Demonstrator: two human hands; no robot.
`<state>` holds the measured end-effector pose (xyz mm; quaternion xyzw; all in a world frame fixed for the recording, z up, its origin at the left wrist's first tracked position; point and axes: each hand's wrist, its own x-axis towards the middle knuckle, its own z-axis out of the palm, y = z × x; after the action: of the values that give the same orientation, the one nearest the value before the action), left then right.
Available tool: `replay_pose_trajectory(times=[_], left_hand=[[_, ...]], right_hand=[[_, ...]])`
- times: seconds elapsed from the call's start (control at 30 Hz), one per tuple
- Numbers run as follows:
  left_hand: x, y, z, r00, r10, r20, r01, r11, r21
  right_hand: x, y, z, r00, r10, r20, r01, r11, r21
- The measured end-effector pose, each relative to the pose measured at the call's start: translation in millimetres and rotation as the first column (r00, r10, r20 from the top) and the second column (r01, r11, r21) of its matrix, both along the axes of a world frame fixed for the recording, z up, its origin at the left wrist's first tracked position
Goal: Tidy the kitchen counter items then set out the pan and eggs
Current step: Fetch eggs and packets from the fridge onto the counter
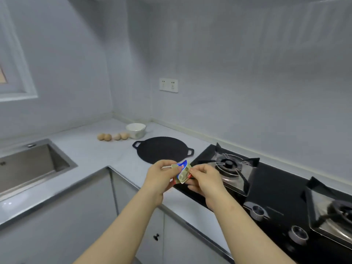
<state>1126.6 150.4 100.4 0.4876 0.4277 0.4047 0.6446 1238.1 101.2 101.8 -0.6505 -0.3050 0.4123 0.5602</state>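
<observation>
A flat black pan (162,149) with two small handles lies on the pale counter (89,151), left of the stove. Several eggs (112,136) sit in a row behind it, beside a white bowl (136,129). In front of the pan, above the counter's edge, my left hand (160,177) and my right hand (204,180) both pinch a small crumpled packet (182,171), blue, red and clear. My left hand holds its left side and my right hand holds its right side.
A black gas stove (266,189) with two burners and two knobs fills the right. A steel sink (28,164) is sunk into the counter at the left. A wall socket (168,85) sits above the pan. Grey cabinet doors run below.
</observation>
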Motion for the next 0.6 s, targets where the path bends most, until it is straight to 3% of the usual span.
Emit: replay_pose_trajectory(times=[0.33,0.6], left_hand=[[-116.3,97.2,-28.4,0.946,0.322,0.016,-0.318,0.94,-0.125],[-162.5,196.0,-52.2,0.891,0.451,-0.047,-0.453,0.882,-0.126]], right_hand=[[-103.9,117.1,-19.1,0.976,0.19,-0.102,-0.198,0.977,-0.08],[-130.6,233.7,-49.2,0.955,0.255,-0.15,-0.272,0.957,-0.104]])
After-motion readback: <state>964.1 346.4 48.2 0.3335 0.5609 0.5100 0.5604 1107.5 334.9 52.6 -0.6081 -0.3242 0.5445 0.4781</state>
